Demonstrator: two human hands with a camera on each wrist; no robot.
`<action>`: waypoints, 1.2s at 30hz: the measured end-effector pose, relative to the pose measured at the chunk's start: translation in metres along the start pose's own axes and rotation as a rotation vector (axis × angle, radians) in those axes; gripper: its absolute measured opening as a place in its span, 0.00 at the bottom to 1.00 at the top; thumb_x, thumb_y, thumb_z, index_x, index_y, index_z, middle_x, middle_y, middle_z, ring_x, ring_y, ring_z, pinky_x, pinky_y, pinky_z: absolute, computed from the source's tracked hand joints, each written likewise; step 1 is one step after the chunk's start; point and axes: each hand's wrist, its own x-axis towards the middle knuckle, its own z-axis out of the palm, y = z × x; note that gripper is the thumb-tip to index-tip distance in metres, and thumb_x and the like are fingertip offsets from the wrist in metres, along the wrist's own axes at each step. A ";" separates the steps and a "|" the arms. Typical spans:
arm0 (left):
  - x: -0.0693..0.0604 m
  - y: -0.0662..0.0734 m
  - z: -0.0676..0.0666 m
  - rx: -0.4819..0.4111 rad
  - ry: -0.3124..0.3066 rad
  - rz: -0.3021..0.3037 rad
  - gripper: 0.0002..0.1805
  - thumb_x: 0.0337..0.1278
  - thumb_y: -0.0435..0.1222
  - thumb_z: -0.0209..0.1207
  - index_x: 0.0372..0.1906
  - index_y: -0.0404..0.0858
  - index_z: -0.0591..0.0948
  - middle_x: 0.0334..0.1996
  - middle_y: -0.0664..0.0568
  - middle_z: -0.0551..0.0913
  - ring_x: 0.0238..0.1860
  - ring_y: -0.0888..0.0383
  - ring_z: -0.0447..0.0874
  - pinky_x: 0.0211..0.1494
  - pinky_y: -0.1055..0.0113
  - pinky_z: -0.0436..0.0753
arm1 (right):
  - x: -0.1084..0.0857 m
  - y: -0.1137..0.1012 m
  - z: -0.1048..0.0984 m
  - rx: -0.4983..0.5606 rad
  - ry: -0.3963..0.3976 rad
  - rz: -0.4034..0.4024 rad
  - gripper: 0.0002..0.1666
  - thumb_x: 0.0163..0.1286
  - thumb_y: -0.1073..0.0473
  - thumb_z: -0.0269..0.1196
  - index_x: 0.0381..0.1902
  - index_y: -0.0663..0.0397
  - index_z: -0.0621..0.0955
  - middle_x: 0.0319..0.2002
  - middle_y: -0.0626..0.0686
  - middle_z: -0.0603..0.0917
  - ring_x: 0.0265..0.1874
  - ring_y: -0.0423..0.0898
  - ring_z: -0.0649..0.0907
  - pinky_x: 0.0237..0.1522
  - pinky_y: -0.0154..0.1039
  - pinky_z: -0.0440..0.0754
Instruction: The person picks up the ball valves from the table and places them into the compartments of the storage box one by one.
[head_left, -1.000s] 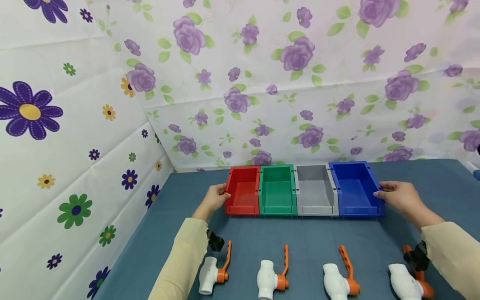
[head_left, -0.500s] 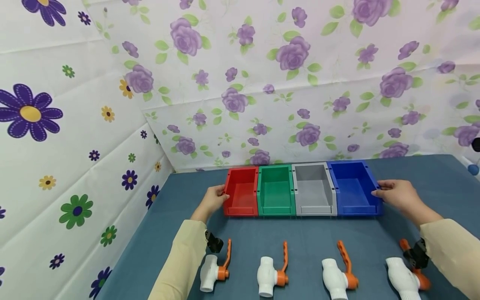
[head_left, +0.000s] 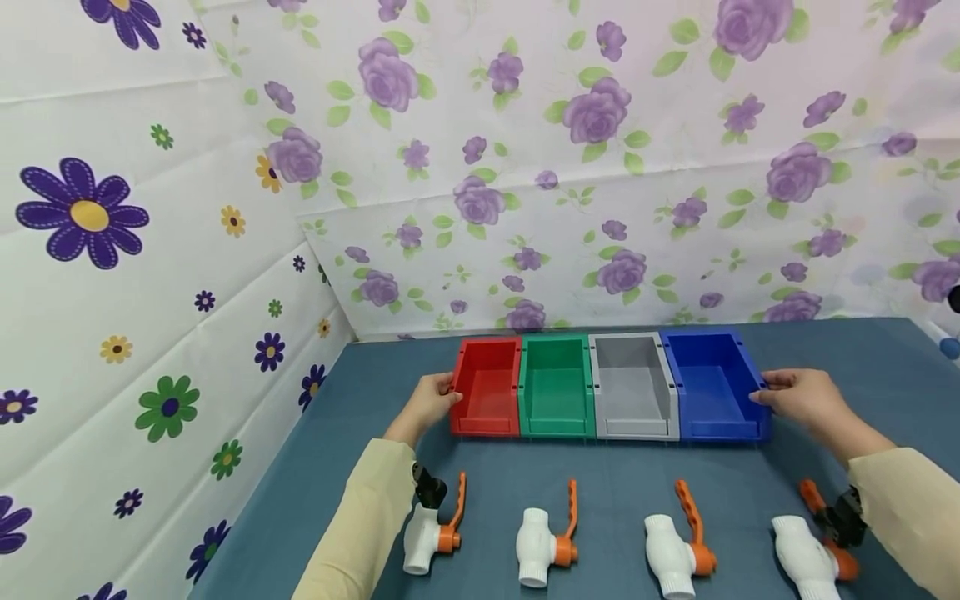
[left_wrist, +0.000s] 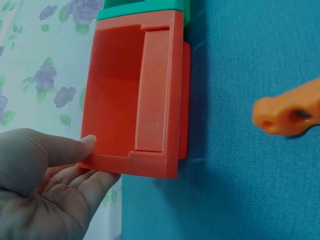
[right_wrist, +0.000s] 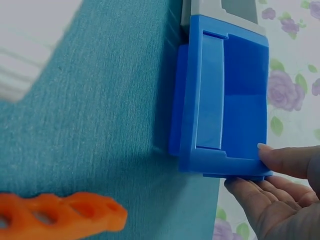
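My head feed shows a matte blue-grey tabletop (head_left: 626, 467) backed by a white rose-printed fabric sheet (head_left: 570, 208).
Its purple roses and green leaves fill the upper frame, and down the left side I see a white daisy-printed fabric sheet (head_left: 161, 308) in purple, green and yellow. The two meet along a line slanting from upper left to the tabletop's far left corner; long creases cross both. The light reaches me soft and even. On both wrist feeds the tabletop looks more teal. At the right edge I get a black round thing (head_left: 955, 298) and a blue round thing (head_left: 949, 347), too cut off to identify.
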 end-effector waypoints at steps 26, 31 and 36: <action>-0.021 -0.004 0.002 0.014 0.015 0.019 0.28 0.66 0.25 0.50 0.69 0.24 0.60 0.63 0.32 0.70 0.61 0.42 0.74 0.59 0.53 0.76 | -0.011 0.007 -0.002 0.027 -0.082 0.016 0.46 0.68 0.54 0.60 0.67 0.81 0.53 0.64 0.81 0.56 0.61 0.70 0.68 0.55 0.56 0.75; -0.026 -0.006 0.002 0.009 0.015 0.018 0.28 0.66 0.26 0.50 0.69 0.24 0.59 0.64 0.32 0.69 0.61 0.42 0.73 0.59 0.53 0.76 | -0.013 0.009 -0.002 0.021 -0.090 0.016 0.45 0.68 0.54 0.60 0.67 0.81 0.53 0.64 0.80 0.57 0.60 0.69 0.69 0.55 0.56 0.76; -0.030 -0.007 0.003 0.000 0.015 0.019 0.29 0.66 0.26 0.50 0.69 0.25 0.59 0.64 0.33 0.69 0.61 0.42 0.73 0.59 0.53 0.76 | -0.017 0.012 -0.003 0.009 -0.082 0.008 0.45 0.69 0.52 0.60 0.66 0.81 0.55 0.63 0.80 0.58 0.58 0.69 0.72 0.54 0.57 0.76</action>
